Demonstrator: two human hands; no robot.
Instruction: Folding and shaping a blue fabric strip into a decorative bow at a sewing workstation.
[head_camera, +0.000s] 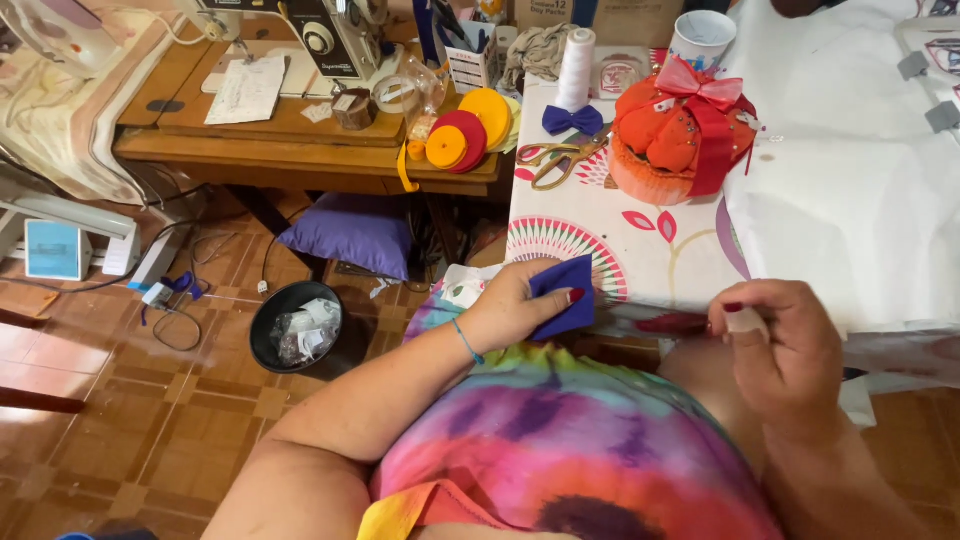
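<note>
Head view: I see my left hand (515, 305) closed around a folded piece of blue felt (563, 297), thumb pinching it at the near edge of the surface (640, 250); my right hand (785, 350) is curled nearly shut, fingertips pinched, whether on anything I cannot tell; it sits apart, right of the felt; gold scissors (560, 160) lie farther back.

Both hands (520, 305) (785, 350) pinched, forearms bent.

A small dark-blue folded piece of felt fabric (564, 297) sits pinched at the near edge of the patterned tablecloth, at six o'clock from the orange pincushion, its pointed corner tilted toward one o'clock.
</note>
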